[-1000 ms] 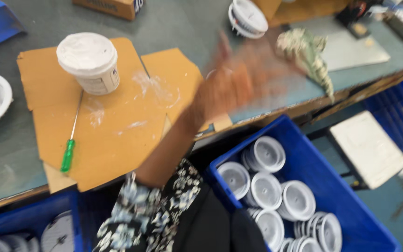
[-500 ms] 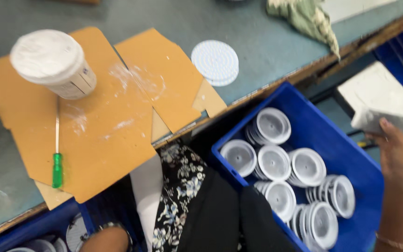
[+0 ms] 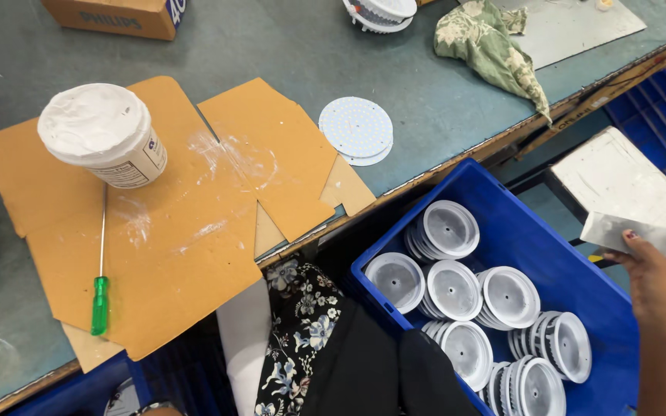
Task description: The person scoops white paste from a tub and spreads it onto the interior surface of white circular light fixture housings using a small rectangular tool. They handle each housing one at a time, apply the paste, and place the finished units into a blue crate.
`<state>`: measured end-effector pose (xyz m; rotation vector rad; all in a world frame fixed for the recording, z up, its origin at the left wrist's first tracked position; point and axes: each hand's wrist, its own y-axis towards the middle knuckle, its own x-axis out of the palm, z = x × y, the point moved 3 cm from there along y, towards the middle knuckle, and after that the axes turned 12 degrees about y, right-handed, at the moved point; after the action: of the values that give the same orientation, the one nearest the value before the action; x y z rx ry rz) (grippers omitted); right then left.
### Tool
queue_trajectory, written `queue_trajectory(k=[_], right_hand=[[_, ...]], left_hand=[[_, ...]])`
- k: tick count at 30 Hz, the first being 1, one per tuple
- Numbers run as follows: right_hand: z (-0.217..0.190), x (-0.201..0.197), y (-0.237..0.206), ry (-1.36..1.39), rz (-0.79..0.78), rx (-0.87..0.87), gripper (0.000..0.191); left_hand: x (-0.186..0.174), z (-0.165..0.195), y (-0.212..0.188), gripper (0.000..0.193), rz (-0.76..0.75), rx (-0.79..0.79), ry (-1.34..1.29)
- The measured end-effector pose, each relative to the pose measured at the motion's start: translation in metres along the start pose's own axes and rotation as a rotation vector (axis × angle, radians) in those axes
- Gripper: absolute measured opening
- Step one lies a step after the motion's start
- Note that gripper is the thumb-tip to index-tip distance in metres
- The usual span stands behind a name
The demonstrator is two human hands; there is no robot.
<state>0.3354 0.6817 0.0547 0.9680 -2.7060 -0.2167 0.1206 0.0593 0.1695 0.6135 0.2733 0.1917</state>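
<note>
Grey-green tabletop (image 3: 287,46) carries a flattened sheet of brown cardboard (image 3: 179,231) smeared with white paste. On the cardboard stands a white tub of paste (image 3: 102,135), full to the brim, and just beside it lies a green-handled screwdriver (image 3: 100,277), its shaft pointing toward the tub. A round white LED board (image 3: 356,129) lies flat on the tabletop, touching the cardboard's right edge. A green patterned cloth (image 3: 487,42) lies crumpled farther back.

Below the tabletop's near edge sits a blue plastic crate (image 3: 518,223) holding stacks of white round lamp housings (image 3: 456,289), nested and leaning on one another.

Change noted: a second ago a blurred arm swept over the cardboard and no board lay beside it; half a second ago the LED board was on the tabletop and the right hand had gone out past the crate. It now rests in the same place, so the board appears set down and released.

Right hand (image 3: 660,281) is at the crate's far right side, fingers curled and pinching a small grey-white rectangular plate (image 3: 626,231) by its lower edge, near a white slab (image 3: 618,181) on a dark stand. Left hand is out of view; its state cannot be told.
</note>
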Motion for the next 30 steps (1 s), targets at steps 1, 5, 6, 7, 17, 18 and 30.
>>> queue_trajectory(k=[1, 5, 6, 7, 17, 18, 30], right_hand=[[0.002, -0.001, 0.001, -0.004, -0.003, 0.005, 0.016], [0.015, -0.021, 0.011, -0.044, 0.026, 0.011, 0.018], [0.023, -0.031, 0.014, -0.045, 0.019, 0.011, 0.020], [0.031, -0.043, 0.017, -0.048, 0.011, 0.013, 0.021], [0.071, -0.102, 0.076, 0.567, -0.167, 0.118, 0.016], [0.077, -0.082, 0.066, 0.462, -0.102, 0.165, 0.017], [0.099, 0.059, -0.041, 0.313, 0.075, 0.509, 0.015]], left_hand=[[0.004, -0.003, -0.002, 0.050, -0.037, -0.079, 0.028], [0.011, -0.016, -0.018, 0.050, -0.176, -0.555, 0.238], [0.010, -0.020, -0.027, 0.050, -0.200, -0.696, 0.323], [0.009, -0.027, -0.038, 0.050, -0.215, -0.858, 0.438], [0.065, -0.207, -0.191, 0.045, 0.240, -1.748, 0.626], [0.071, -0.219, -0.204, 0.044, 0.289, -1.817, 0.456], [0.090, -0.290, -0.255, 0.043, 0.350, -1.549, 0.184]])
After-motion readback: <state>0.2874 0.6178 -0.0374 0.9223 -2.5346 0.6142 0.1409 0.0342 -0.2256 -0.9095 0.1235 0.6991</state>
